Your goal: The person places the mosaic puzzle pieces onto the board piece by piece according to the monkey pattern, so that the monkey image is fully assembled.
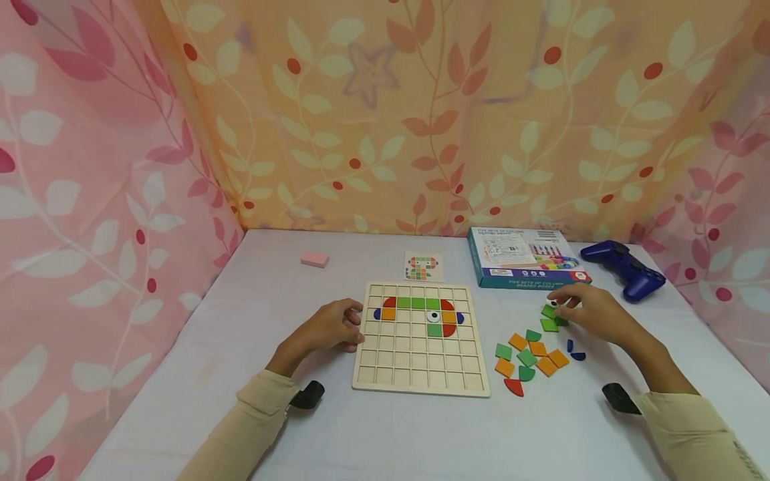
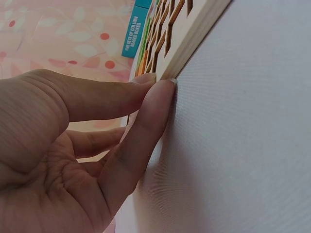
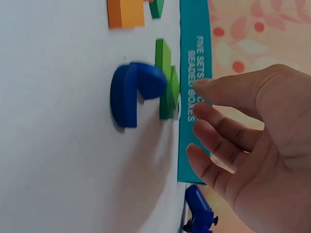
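My left hand (image 1: 327,325) is at the left edge of a wooden grid board (image 1: 415,361), and its thumb and forefinger pinch the rim in the left wrist view. In the board's upper rows lie red, orange and blue pieces, a row of bright green tiles (image 1: 419,303) and a round eye tile (image 1: 433,316). My right hand (image 1: 592,314) hovers over a small group of bright green tiles (image 1: 549,325), its fingers apart and holding nothing. By its fingertips shows a second eye tile (image 1: 551,303), partly hidden. Nearer me are two dark blue pieces (image 3: 125,97).
Loose orange tiles (image 1: 547,366), darker green pieces and a red piece (image 1: 514,387) lie right of the board. Behind stand a pattern card (image 1: 424,267), a teal-edged game box (image 1: 529,257) and a blue game controller (image 1: 623,269). A pink block (image 1: 315,259) sits back left.
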The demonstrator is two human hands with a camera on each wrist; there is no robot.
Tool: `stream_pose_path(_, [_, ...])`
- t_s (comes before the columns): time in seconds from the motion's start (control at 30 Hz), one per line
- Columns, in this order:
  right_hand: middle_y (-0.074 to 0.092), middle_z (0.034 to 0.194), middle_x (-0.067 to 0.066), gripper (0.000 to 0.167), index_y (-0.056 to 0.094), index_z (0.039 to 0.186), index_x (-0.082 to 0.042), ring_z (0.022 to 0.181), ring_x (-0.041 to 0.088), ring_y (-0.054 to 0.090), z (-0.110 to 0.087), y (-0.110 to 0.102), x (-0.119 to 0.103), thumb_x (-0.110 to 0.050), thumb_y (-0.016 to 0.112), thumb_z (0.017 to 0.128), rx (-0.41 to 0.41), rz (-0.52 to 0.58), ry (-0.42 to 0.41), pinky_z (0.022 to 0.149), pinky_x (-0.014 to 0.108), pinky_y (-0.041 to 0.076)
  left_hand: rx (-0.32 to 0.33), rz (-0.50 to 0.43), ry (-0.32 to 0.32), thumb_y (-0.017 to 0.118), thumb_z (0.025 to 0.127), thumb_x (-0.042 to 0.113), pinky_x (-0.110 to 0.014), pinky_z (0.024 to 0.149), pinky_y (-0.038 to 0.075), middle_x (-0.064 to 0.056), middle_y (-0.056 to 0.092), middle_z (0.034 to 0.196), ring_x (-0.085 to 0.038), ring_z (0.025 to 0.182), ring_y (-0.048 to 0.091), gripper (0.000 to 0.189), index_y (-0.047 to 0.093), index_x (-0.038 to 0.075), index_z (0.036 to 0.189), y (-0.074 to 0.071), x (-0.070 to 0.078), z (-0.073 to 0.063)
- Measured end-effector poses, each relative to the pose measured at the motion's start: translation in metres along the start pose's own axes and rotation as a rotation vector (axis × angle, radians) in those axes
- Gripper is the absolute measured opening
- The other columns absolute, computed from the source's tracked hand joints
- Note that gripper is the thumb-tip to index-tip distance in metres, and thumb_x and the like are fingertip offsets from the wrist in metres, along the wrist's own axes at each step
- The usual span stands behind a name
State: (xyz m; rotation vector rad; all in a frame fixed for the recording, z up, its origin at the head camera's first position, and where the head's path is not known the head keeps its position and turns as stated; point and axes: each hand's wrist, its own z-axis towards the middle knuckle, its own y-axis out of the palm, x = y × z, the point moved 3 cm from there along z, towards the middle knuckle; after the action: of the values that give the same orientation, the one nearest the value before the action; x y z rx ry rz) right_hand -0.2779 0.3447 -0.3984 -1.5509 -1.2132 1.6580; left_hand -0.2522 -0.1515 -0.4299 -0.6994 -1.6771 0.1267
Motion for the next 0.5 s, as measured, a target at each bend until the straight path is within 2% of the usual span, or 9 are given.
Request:
stream_pose_path(0.27, [0.069, 0.110, 0.019, 0.031, 0.072, 0.128, 0.000, 0.096, 0.032, 0.062, 0.017, 0.001, 0.020, -0.006, 0.066, 0.099, -0.024, -0.030, 0.011, 0.084, 0.052, 0.062, -0.001, -0.008, 0.004, 0.079, 0.089, -0.003, -0.030, 0.071, 0.065, -0.016, 0.060, 0.117, -0.019, 0.083, 0.068, 0.063, 0.052, -0.005, 0.146, 0.001, -0.001, 0.000])
stream_pose_path(0.5, [0.071, 0.108, 0.019, 0.031, 0.072, 0.129, -0.002, 0.096, 0.033, 0.063, 0.024, 0.003, 0.029, -0.010, 0.067, 0.100, -0.061, -0.027, 0.034, 0.088, 0.055, 0.062, 0.005, 0.003, -0.002, 0.079, 0.089, -0.002, -0.030, 0.072, 0.065, -0.015, 0.060, 0.117, -0.019, 0.084, 0.068, 0.064, 0.052, -0.004, 0.146, 0.001, 0.002, -0.002])
